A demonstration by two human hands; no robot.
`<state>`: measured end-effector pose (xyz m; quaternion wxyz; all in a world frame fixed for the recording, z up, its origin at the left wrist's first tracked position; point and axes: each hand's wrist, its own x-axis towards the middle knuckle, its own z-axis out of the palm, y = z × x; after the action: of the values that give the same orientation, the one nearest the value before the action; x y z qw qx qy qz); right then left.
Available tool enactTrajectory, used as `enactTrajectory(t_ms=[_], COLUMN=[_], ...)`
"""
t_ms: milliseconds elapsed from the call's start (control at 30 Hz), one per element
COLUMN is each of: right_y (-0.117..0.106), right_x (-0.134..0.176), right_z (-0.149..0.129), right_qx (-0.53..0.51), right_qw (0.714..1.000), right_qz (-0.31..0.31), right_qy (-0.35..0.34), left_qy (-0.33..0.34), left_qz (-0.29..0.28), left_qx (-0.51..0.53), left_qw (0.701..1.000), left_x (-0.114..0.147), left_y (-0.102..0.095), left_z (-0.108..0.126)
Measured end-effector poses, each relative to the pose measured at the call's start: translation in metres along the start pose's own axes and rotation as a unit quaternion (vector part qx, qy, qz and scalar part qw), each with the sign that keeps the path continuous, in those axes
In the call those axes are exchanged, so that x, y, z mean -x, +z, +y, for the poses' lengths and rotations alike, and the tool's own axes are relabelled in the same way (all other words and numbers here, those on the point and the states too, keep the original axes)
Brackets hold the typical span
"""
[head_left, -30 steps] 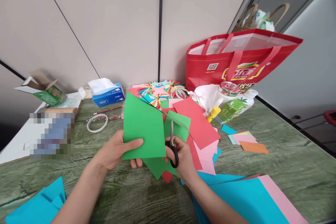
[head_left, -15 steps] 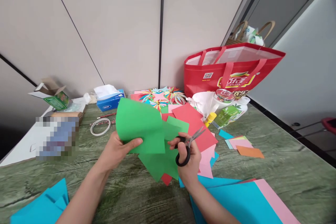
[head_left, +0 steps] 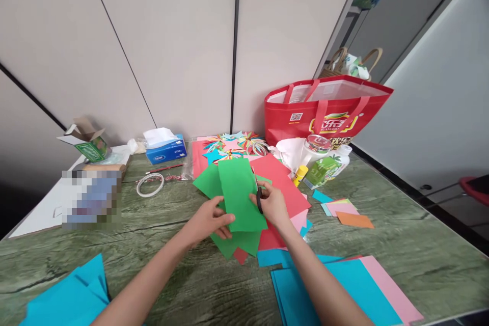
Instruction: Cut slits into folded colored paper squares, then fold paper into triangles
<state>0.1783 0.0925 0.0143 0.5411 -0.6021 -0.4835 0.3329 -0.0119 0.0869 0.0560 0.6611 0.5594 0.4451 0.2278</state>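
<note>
A rectangular green sheet of paper [head_left: 242, 193] is held up above the table's middle. My left hand [head_left: 210, 219] grips its lower left edge, thumb in front and fingers behind. My right hand [head_left: 272, 202] holds black-handled scissors [head_left: 259, 199] at the sheet's right edge; the blades point away from me along that edge. Whether the blades are open I cannot tell. Beneath lie more green paper [head_left: 206, 181] and red paper [head_left: 284, 183], with pink and blue corners showing under them.
Blue paper [head_left: 336, 285] over a pink sheet lies front right; more blue paper [head_left: 69, 295] lies front left. Behind are a tissue box [head_left: 166, 153], a tape roll [head_left: 150, 185], folded paper stars [head_left: 231, 145], a yellow glue stick [head_left: 300, 175], a carton [head_left: 323, 170] and a red bag [head_left: 290, 117].
The green sheet has turned from curled and sideways to flatter and upright. The scissors, earlier apart from it and pointing right, are now at its right edge. My left hand has shifted right.
</note>
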Motion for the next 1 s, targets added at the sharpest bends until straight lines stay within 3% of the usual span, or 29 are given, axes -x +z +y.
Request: enactTrajectory(t_ms=[167, 333, 433, 533, 700, 867, 1000], right_y=[-0.010, -0.010, -0.006, 0.000, 0.009, 0.011, 0.009], right_x=[-0.010, -0.001, 0.011, 0.023, 0.034, 0.035, 0.033], right_z=[0.005, -0.003, -0.004, 0.001, 0.016, 0.022, 0.021], right_qx=[0.176, 0.248, 0.181, 0.069, 0.030, 0.026, 0.017], right_qw=[0.984, 0.964, 0.980, 0.993, 0.993, 0.991, 0.990], right_qz=[0.038, 0.069, 0.008, -0.080, -0.110, -0.131, -0.141], right_qy=[-0.015, -0.067, -0.087, -0.056, -0.037, -0.023, -0.011], left_qy=[0.004, 0.007, 0.002, -0.008, -0.006, 0.053, 0.095], left_qz=[0.046, 0.040, 0.025, 0.010, 0.026, 0.142, 0.298], left_qx=[-0.029, -0.058, -0.079, -0.095, -0.151, -0.278, -0.412], left_qw=[0.998, 0.997, 0.997, 0.995, 0.988, 0.949, 0.856], left_x=[0.002, 0.003, 0.003, 0.003, 0.003, 0.005, 0.009], left_y=[-0.009, -0.009, -0.006, -0.004, -0.004, -0.023, -0.073], left_z=[-0.004, -0.011, -0.019, -0.029, -0.042, -0.040, -0.026])
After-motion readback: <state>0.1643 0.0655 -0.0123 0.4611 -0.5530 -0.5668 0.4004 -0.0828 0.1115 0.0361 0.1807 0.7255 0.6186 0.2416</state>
